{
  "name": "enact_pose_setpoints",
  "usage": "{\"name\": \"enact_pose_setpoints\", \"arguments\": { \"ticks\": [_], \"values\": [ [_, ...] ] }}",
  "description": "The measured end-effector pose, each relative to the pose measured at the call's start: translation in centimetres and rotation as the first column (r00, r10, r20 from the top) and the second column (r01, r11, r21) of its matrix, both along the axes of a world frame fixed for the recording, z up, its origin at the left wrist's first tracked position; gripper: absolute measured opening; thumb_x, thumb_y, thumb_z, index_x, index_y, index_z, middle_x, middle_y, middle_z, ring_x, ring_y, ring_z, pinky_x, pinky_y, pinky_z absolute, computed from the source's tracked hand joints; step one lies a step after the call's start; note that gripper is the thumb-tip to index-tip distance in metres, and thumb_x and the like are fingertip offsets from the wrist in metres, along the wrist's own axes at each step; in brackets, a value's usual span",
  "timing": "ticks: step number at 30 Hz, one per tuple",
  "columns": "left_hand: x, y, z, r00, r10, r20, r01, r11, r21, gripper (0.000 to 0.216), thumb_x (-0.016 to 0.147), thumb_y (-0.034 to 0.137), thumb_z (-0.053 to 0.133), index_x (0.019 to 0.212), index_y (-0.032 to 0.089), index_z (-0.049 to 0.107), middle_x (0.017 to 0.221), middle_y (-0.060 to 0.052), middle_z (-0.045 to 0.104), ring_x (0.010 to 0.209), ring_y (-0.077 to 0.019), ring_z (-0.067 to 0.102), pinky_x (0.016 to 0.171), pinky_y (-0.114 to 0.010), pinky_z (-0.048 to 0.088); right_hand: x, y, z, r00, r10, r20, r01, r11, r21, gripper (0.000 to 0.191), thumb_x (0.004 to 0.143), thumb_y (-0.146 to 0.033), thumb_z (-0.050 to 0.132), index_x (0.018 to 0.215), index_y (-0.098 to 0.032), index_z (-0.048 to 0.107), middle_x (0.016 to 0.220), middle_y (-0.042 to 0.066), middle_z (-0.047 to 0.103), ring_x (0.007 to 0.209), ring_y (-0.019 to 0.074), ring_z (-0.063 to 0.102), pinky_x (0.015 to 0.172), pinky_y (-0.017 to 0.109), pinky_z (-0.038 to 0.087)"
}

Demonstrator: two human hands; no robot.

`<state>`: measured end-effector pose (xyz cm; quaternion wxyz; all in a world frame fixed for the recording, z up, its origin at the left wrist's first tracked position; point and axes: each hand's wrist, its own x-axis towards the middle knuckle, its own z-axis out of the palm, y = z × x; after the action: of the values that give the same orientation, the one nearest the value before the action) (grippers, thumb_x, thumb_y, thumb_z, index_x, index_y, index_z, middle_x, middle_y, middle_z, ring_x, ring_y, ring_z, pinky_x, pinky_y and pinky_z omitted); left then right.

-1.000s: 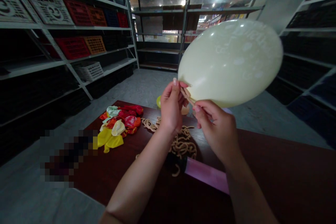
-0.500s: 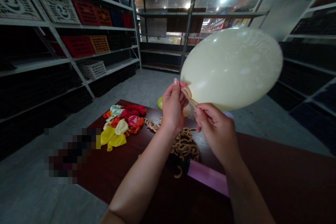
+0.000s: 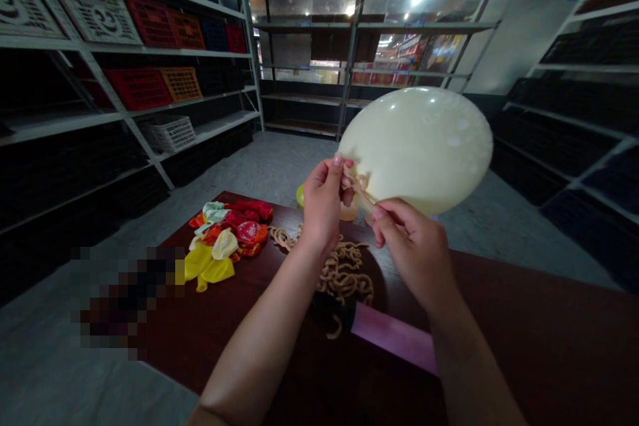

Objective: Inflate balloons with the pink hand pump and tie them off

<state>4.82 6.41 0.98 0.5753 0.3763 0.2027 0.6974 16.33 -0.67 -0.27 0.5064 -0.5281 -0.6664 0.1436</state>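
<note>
A large inflated pale-yellow balloon (image 3: 419, 146) is in front of me, its neck end toward my hands. My left hand (image 3: 327, 196) is closed in a pinch at the neck, where a tan rubber band (image 3: 367, 198) is bunched against the balloon. My right hand (image 3: 407, 236) pinches the other end of this band, drawn taut between both hands. Fingers hide the exact wrap around the neck. Under my hands, a pile of tan rubber bands (image 3: 347, 276) lies on the dark table (image 3: 539, 326). Beside it is a pink hand pump (image 3: 392, 338) with a black end.
Several flat balloons (image 3: 232, 229), red, yellow and pale, lie at the table's left. A small yellow balloon (image 3: 300, 196) shows behind my left hand. Metal shelves (image 3: 304, 30) with crates (image 3: 150, 88) stand around the grey floor (image 3: 219, 170). A pixelated patch covers the table's left edge.
The balloon looks smaller and its far end sits lower and further left. The tan band appears more bunched at the neck. Both hands keep nearly the same pose; the view shifted slightly.
</note>
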Motion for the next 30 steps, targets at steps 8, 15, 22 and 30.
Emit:
{"name": "enact_pose_setpoints", "arguments": {
  "ticks": [8,15,22,30],
  "values": [
    [-0.9,0.4,0.2,0.999,0.022,0.042,-0.017,0.993,-0.114,0.038,0.091,0.049,0.068,0.075,0.016,0.058,0.059,0.007,0.039,0.043,-0.0032,0.032,0.04,-0.018,0.024,-0.2,0.0,0.1,0.987,0.159,0.001,-0.158,0.984,-0.086,0.026,0.097,-0.039,0.049,0.08,-0.022,0.06,0.058,-0.004,0.053,0.053,0.011,0.054,0.054,0.024,0.041],
    [-1.3,0.4,0.3,0.998,0.037,-0.052,-0.037,0.999,0.002,0.039,0.092,0.052,0.065,0.076,0.018,0.058,0.06,0.005,0.042,0.046,-0.0048,0.037,0.041,-0.018,0.029,-0.1,0.1,0.0,0.981,0.182,-0.069,-0.188,0.978,-0.088,0.026,0.098,-0.043,0.051,0.082,-0.023,0.058,0.058,-0.006,0.052,0.054,0.0104,0.053,0.056,0.024,0.043],
    [-0.2,-1.6,-0.2,0.93,0.074,-0.36,0.053,0.943,0.328,0.029,0.097,0.047,0.059,0.089,0.02,0.064,0.069,0.001,0.057,0.055,-0.0086,0.051,0.05,-0.021,0.041,2.5,0.1,0.3,0.987,0.04,-0.154,-0.051,0.996,-0.067,0.028,0.095,-0.049,0.055,0.091,-0.023,0.064,0.077,0.0,0.067,0.061,0.0125,0.061,0.061,0.026,0.048],
    [0.8,0.6,0.2,0.782,0.136,-0.609,0.143,0.911,0.387,0.027,0.098,0.042,0.058,0.089,0.017,0.065,0.08,-0.003,0.065,0.072,-0.0122,0.061,0.064,-0.023,0.049,2.6,0.0,-0.1,0.998,-0.05,0.046,0.052,0.998,-0.043,0.028,0.099,-0.04,0.047,0.116,-0.023,0.061,0.113,0.007,0.07,0.078,0.0168,0.067,0.078,0.034,0.053]
  ]
}}
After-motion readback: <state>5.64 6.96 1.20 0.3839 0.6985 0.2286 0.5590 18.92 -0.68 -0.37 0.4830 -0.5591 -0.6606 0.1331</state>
